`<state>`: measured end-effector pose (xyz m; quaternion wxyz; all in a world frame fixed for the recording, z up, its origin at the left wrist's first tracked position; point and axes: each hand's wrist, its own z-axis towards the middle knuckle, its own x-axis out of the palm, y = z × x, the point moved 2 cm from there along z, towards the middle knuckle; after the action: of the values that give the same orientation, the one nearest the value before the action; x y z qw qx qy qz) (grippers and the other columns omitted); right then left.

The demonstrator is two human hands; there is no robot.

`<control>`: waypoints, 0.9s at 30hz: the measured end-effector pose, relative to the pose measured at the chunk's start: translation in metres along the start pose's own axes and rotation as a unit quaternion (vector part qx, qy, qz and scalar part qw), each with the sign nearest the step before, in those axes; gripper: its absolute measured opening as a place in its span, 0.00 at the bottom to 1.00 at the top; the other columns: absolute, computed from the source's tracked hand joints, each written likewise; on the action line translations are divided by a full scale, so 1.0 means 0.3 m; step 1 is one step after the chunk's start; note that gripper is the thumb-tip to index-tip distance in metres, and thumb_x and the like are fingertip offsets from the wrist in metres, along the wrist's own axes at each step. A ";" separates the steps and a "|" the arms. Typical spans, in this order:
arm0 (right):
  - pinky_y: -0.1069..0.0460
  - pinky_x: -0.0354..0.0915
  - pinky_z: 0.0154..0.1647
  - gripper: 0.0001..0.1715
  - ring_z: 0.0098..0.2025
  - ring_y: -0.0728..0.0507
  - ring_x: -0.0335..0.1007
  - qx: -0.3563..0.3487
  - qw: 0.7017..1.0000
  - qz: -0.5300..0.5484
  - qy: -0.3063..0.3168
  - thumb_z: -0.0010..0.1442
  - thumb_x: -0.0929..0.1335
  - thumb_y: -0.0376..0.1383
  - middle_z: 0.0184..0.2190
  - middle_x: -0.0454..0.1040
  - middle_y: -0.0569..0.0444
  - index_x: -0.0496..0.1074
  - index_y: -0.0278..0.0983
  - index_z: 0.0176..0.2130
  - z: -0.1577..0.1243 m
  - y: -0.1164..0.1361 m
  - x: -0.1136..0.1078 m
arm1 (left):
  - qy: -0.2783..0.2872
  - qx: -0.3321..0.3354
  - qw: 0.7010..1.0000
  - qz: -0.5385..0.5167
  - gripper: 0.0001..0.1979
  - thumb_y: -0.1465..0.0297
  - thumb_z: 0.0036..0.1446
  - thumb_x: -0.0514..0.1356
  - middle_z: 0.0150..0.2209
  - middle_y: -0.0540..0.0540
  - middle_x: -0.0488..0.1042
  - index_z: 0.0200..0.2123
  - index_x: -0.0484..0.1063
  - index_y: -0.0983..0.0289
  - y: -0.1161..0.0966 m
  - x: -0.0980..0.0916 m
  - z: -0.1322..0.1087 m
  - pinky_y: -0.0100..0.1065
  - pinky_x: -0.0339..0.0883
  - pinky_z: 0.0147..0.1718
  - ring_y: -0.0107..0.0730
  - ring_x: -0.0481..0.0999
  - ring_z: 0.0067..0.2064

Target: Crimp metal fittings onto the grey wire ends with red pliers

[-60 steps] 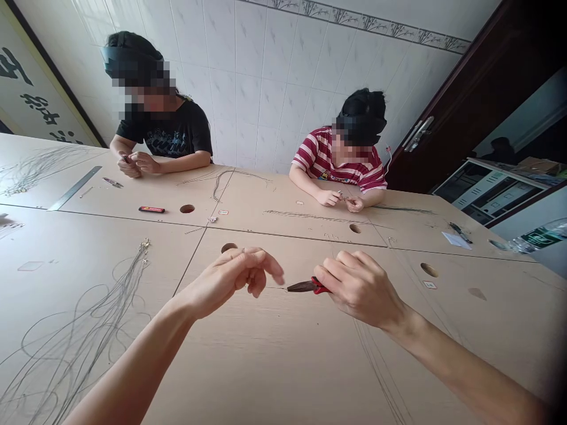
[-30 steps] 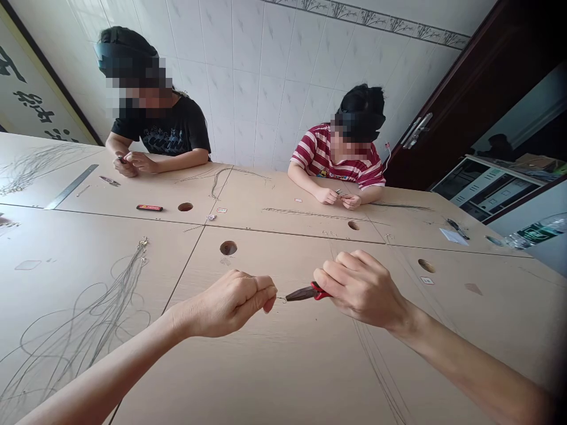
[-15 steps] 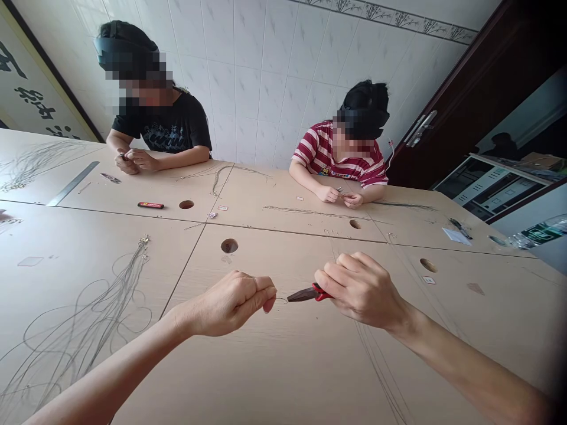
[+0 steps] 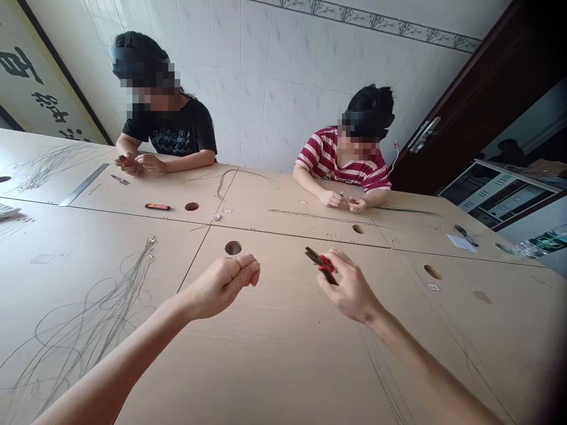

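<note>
My left hand (image 4: 224,286) is closed in a pinch above the table, thumb against the bent forefinger. At its fingertips only a tiny glint of thin wire (image 4: 258,267) shows; the rest is hidden in the hand. To the right, my right hand (image 4: 352,289) is wrapped round a pair of pliers (image 4: 328,273) with red and black handles. Their dark jaws point up and left, apart from my left hand. Left of my left arm lies a bundle of thin cords (image 4: 128,289) with small metal ends gathered at the top.
Several long thin wires (image 4: 381,369) lie near my right forearm. Across the joined tables (image 4: 274,378) sit two people (image 4: 177,127) (image 4: 341,153), each handling small things. A steel ruler (image 4: 84,184), a red-and-black marker (image 4: 157,206), round table holes (image 4: 233,247) and a plastic bottle (image 4: 547,242) are around.
My hands have moved apart and slightly up. The plier tips have left the wire end at my left fingertips, and the pliers have turned to point upward.
</note>
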<state>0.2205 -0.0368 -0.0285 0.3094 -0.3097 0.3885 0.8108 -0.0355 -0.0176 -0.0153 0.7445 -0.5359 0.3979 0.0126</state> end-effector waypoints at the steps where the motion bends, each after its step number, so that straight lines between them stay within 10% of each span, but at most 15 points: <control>1: 0.52 0.61 0.32 0.03 0.31 0.47 0.63 0.043 0.997 0.069 0.009 0.58 0.64 0.31 0.29 0.68 0.55 0.67 0.38 0.35 0.001 0.023 0.025 | -0.003 0.006 1.000 0.011 0.16 0.65 0.68 0.43 0.21 0.46 0.53 0.28 0.61 0.61 -0.002 0.002 0.002 0.29 0.51 0.23 0.28 0.52 0.23; 10: 0.53 0.55 0.29 0.14 0.27 0.50 0.53 0.179 0.907 0.376 0.067 0.63 0.66 0.45 0.24 0.59 0.60 0.63 0.39 0.31 0.017 0.226 0.083 | -0.047 0.108 0.960 0.256 0.11 0.73 0.65 0.44 0.20 0.45 0.57 0.31 0.60 0.61 -0.063 0.017 -0.014 0.30 0.43 0.23 0.27 0.48 0.19; 19: 0.53 0.49 0.26 0.18 0.26 0.51 0.48 0.207 0.893 0.386 0.107 0.61 0.67 0.48 0.24 0.54 0.60 0.64 0.38 0.30 0.029 0.249 0.098 | -0.076 0.148 0.920 0.354 0.13 0.78 0.61 0.46 0.20 0.44 0.46 0.26 0.48 0.59 -0.085 0.037 -0.016 0.31 0.36 0.21 0.27 0.39 0.20; 27: 0.54 0.51 0.29 0.13 0.27 0.51 0.51 0.191 0.904 0.373 0.081 0.63 0.66 0.43 0.25 0.58 0.60 0.65 0.38 0.31 0.030 0.248 0.090 | -0.082 0.144 0.929 0.330 0.13 0.76 0.64 0.44 0.20 0.45 0.56 0.28 0.59 0.62 -0.094 0.032 -0.027 0.30 0.46 0.20 0.26 0.49 0.19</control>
<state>0.1461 -0.0602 -0.0115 0.0048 -0.1417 0.6468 0.7493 -0.0210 -0.0401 0.0003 0.7976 -0.2578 0.4875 0.2442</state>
